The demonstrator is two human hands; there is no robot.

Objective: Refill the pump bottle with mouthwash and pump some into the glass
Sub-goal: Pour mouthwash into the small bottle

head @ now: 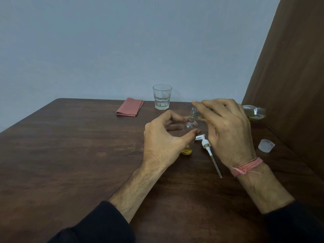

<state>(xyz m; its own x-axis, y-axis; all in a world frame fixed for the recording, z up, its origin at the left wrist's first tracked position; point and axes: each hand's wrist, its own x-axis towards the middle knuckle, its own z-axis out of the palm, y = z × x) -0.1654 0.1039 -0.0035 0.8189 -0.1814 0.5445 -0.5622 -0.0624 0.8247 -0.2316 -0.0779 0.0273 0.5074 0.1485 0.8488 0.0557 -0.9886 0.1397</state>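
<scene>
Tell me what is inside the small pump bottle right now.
A shallow layer of yellow liquid sits at the bottom of the small pump bottle; the rest looks clear and empty. The left hand covers part of its side, so the exact level there is hidden.

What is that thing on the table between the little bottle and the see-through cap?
In the head view, the white pump head with its long dip tube, and the right hand above it.
</scene>
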